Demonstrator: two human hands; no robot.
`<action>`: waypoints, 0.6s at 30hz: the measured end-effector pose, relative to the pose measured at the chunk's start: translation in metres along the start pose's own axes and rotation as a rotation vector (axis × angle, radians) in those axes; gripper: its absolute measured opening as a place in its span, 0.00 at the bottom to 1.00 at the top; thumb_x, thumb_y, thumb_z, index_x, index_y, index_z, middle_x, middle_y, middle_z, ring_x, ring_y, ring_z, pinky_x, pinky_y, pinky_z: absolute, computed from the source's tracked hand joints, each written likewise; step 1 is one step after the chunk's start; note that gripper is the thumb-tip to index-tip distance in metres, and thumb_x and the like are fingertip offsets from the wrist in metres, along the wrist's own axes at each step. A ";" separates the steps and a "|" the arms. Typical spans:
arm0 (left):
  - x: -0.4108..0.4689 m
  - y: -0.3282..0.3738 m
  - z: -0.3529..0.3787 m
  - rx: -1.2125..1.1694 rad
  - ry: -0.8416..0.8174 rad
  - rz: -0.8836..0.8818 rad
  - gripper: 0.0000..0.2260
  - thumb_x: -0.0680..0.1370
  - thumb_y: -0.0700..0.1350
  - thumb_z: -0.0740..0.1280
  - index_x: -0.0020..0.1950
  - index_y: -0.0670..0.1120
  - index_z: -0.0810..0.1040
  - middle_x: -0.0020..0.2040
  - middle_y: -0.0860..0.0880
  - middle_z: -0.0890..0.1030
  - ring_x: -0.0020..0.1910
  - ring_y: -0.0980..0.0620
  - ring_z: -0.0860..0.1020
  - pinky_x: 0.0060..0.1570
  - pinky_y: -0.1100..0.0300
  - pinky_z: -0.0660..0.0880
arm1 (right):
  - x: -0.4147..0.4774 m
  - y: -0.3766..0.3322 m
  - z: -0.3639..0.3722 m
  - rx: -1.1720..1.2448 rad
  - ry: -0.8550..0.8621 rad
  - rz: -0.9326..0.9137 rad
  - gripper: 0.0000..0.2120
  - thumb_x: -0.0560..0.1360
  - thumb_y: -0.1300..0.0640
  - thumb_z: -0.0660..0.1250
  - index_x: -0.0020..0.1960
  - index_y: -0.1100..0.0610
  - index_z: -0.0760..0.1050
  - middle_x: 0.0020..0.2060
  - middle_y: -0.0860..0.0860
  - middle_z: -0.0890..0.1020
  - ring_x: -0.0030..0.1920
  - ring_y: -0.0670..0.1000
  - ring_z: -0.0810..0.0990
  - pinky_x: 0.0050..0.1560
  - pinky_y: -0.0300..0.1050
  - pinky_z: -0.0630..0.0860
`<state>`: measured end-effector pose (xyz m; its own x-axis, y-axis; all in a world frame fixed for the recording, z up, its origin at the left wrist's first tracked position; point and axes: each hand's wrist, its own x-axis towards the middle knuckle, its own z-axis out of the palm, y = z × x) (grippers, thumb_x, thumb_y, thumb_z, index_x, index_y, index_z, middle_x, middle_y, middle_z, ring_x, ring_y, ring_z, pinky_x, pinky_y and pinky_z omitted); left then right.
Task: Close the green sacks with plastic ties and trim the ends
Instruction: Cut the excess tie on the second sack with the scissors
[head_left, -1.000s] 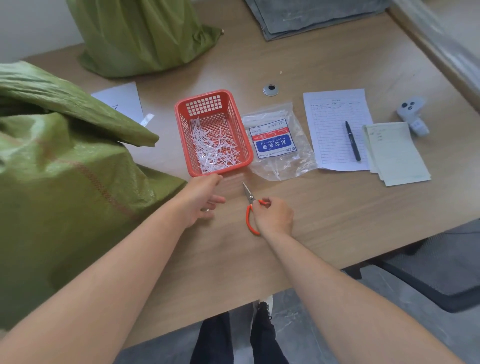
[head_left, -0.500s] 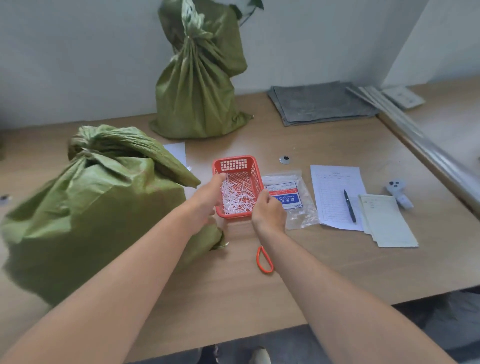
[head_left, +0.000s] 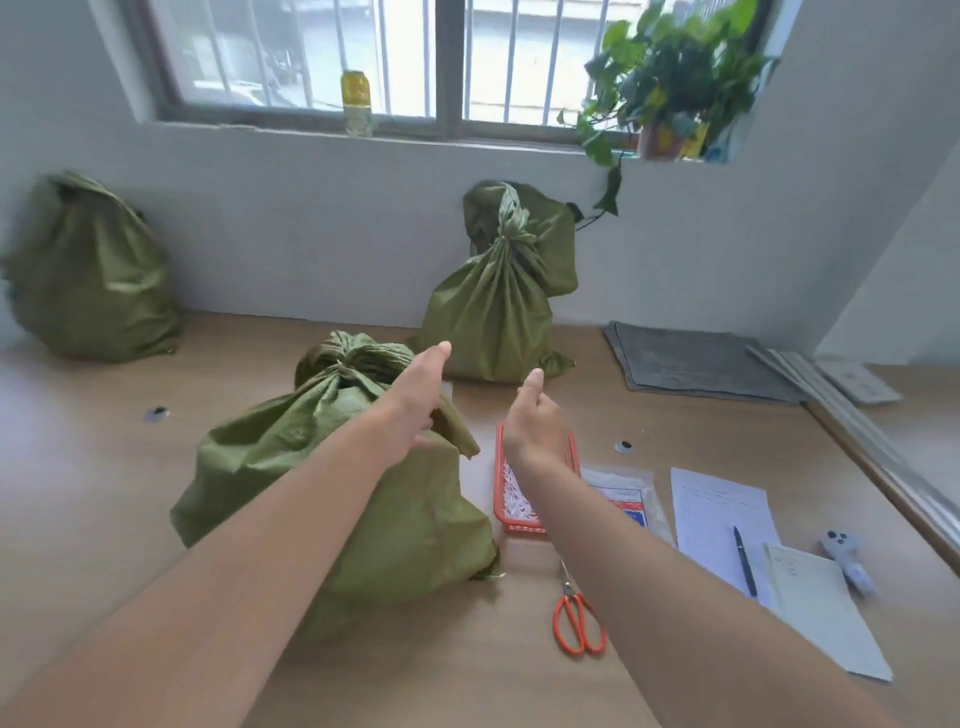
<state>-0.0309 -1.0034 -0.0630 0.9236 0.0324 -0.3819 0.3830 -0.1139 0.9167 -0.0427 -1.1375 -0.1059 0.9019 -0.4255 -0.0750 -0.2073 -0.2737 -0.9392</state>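
**Tied sacks crowd a bench as two empty hands reach forward**

While both forearms stretch out over the wooden bench (head_left: 93, 467), the scissors (head_left: 577, 621) lie flat near its front edge, orange handles toward the camera, touched by neither hand. Just behind them sits a red basket (head_left: 503, 512) of white offcuts, partly hidden by the right wrist; beside it lie a clear packet (head_left: 626, 501), a printed sheet (head_left: 719, 512) with a pen (head_left: 744, 561) on it, a notepad (head_left: 821, 613) and a small white device (head_left: 847, 558). A grey mat (head_left: 696, 364) rests at the back right. On the windowsill stand a yellow can (head_left: 356, 101) and a leafy plant (head_left: 670, 67).

The left hand (head_left: 415, 400) is held open and flat, fingers together, over the nearest sack (head_left: 311, 467), covering part of its folded flap. The right hand (head_left: 535, 421) hangs in the air above the basket, fingers loosely curled, holding nothing. The nearest sack slumps at centre left, its neck bunched and cinched. A second sack (head_left: 493, 306) stands upright against the wall, neck gathered tight, and a third (head_left: 88, 270), blurred, sits at far left.
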 end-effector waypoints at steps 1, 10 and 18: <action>-0.004 0.005 -0.011 -0.010 0.010 0.016 0.27 0.83 0.65 0.55 0.80 0.56 0.63 0.74 0.42 0.70 0.70 0.39 0.71 0.72 0.38 0.69 | -0.005 -0.009 0.006 0.010 -0.016 -0.024 0.33 0.86 0.39 0.42 0.66 0.59 0.78 0.60 0.56 0.82 0.65 0.59 0.77 0.65 0.52 0.69; -0.004 0.016 -0.123 -0.047 0.062 0.060 0.26 0.82 0.66 0.56 0.78 0.59 0.65 0.68 0.41 0.73 0.66 0.39 0.73 0.64 0.37 0.76 | -0.039 -0.077 0.083 0.006 -0.040 -0.114 0.33 0.87 0.40 0.43 0.64 0.59 0.80 0.64 0.55 0.81 0.68 0.57 0.74 0.68 0.51 0.66; 0.022 0.007 -0.215 -0.039 0.065 0.005 0.25 0.83 0.65 0.56 0.78 0.55 0.66 0.70 0.40 0.72 0.61 0.41 0.73 0.66 0.37 0.74 | -0.056 -0.109 0.170 -0.047 -0.033 -0.069 0.33 0.86 0.39 0.43 0.61 0.58 0.81 0.61 0.57 0.82 0.66 0.60 0.75 0.66 0.52 0.67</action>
<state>-0.0051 -0.7903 -0.0399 0.9242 0.0962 -0.3697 0.3771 -0.0756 0.9231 -0.0064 -0.9373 -0.0566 0.9264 -0.3758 -0.0221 -0.1610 -0.3424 -0.9257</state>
